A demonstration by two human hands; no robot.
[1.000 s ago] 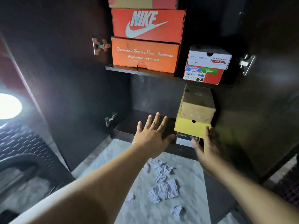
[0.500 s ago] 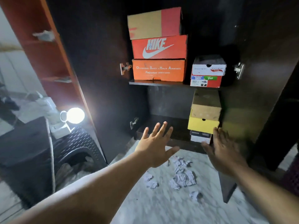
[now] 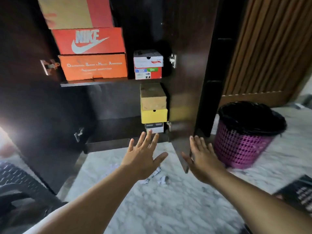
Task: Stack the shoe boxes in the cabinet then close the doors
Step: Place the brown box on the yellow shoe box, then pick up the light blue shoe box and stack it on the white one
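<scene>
The dark cabinet stands open. On its upper shelf lie an orange safety-shoe box, a red Nike box and a tan-and-red box, with a white box on a red one beside them. Below, a brown box sits on a yellow box on a white-and-black box. My left hand hovers with fingers spread in front of the lower shelf, holding nothing. My right hand is flat by the edge of the right door.
A purple basket lined with a black bag stands right of the cabinet. Crumpled paper lies on the marble floor under my hands. The left door swings wide open; a dark woven chair sits at the lower left. A bright light glares at left.
The view has swung to the right, bringing the purple basket into sight. Both hands stay spread; the right hand has come up against the right door's edge.
</scene>
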